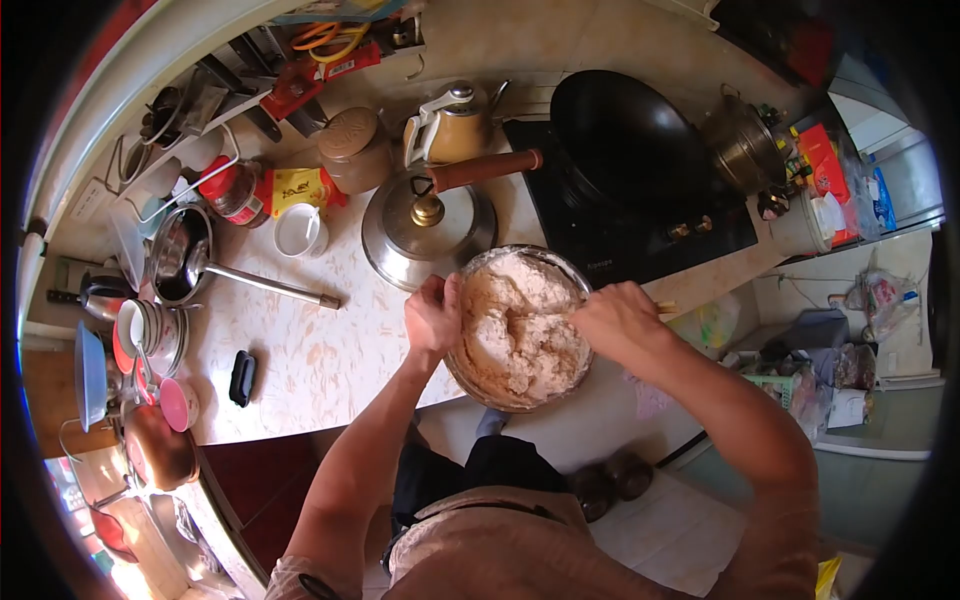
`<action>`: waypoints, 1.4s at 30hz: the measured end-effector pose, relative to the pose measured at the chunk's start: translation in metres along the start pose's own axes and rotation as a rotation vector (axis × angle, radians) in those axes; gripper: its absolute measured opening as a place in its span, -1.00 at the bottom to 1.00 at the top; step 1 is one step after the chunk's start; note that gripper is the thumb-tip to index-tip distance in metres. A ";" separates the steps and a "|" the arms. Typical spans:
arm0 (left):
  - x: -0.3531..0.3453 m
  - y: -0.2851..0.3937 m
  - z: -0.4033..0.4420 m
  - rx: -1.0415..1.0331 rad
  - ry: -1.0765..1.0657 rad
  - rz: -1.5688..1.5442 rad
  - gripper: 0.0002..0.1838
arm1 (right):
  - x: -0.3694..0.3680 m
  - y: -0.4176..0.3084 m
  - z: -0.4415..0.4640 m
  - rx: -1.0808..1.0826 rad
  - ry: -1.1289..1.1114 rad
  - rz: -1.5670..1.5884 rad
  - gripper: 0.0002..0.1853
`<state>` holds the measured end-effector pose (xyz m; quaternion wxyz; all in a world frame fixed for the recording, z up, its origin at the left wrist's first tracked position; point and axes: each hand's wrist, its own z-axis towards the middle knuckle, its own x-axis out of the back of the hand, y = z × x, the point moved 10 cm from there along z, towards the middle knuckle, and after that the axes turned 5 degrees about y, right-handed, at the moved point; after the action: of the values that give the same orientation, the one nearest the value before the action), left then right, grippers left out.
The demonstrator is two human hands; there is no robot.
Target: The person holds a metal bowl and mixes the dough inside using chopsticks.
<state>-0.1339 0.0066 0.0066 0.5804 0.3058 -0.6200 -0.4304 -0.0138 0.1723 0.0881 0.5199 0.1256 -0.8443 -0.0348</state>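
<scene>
A round metal bowl at the counter's front edge holds a pale, lumpy flour dough. My left hand is closed on the bowl's left rim, with the thumb on the inner side. At the right rim, my right hand is wrapped round what look like wooden chopsticks. Their ends stick out past the hand on the right, and the other ends reach toward the dough, partly hidden by my fingers. Just behind the bowl stands a lidded steel pot.
A black wok sits on the black cooktop, its wooden handle reaching over the pot. Behind stands a kettle. On the left are a white cup, a long-handled steel pan, stacked bowls and a black object.
</scene>
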 end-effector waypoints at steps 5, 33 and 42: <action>-0.004 0.006 0.001 0.002 -0.024 -0.031 -0.60 | 0.032 0.006 0.009 -0.100 0.100 0.046 -0.82; -0.007 0.005 0.000 -0.044 -0.009 -0.014 -0.58 | -0.002 -0.015 -0.055 -0.283 0.111 0.296 -0.80; -0.008 0.003 0.000 -0.031 -0.011 -0.063 -0.59 | -0.032 -0.032 -0.027 -0.423 0.227 0.424 -0.84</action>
<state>-0.1322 0.0150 0.0057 0.5678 0.3138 -0.6064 -0.4598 0.0290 0.1515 0.0666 0.6209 -0.1610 -0.7623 -0.0864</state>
